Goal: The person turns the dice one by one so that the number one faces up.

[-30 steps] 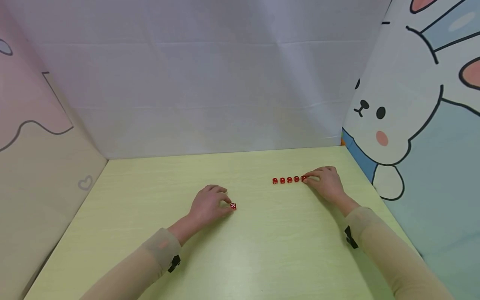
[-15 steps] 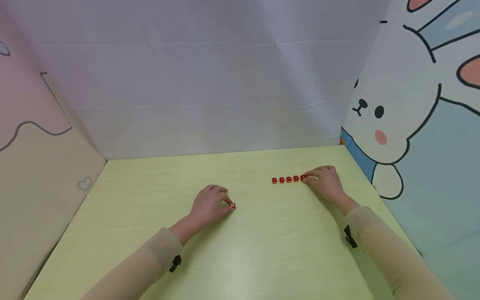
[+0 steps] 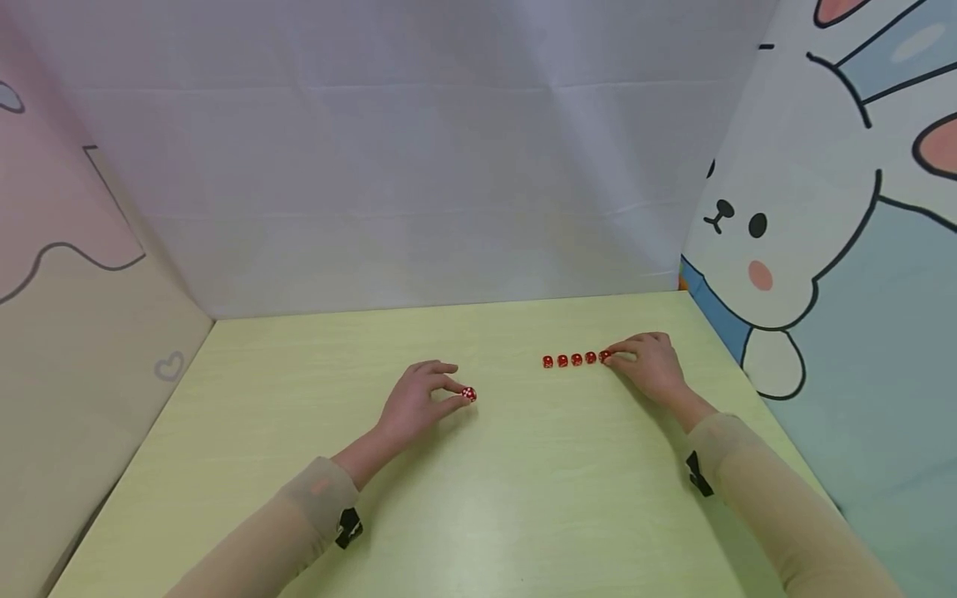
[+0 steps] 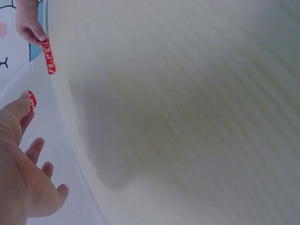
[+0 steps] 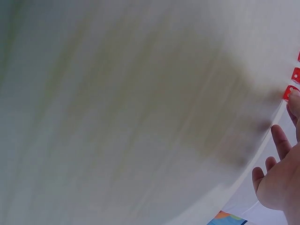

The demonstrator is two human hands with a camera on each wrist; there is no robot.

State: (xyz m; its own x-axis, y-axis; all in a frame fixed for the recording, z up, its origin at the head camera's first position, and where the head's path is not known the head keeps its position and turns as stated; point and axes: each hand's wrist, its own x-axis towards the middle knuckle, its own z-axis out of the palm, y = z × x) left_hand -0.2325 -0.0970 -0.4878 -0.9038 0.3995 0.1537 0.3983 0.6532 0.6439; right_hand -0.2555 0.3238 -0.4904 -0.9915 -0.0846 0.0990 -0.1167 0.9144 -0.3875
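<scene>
Between thumb and index finger my left hand (image 3: 411,404) pinches a red die with white pips (image 3: 468,394), raised a little off the table. In the left wrist view that die (image 4: 31,101) shows at the thumb tip. Farther right, several red dice (image 3: 576,360) stand in a row with small gaps. My right hand (image 3: 649,364) pinches the die at the row's right end (image 3: 605,356), which its fingertips partly cover. The right wrist view shows this end die (image 5: 289,93) by the thumb, with another die (image 5: 296,75) beside it.
The pale yellow table (image 3: 478,498) runs back to a white cloth backdrop (image 3: 419,183). A rabbit-printed panel (image 3: 845,274) borders the right side, and a pink and cream panel (image 3: 75,349) borders the left.
My left hand has lifted its die off the table and tilted it, moving slightly up and right. My right hand and the row have stayed in place.
</scene>
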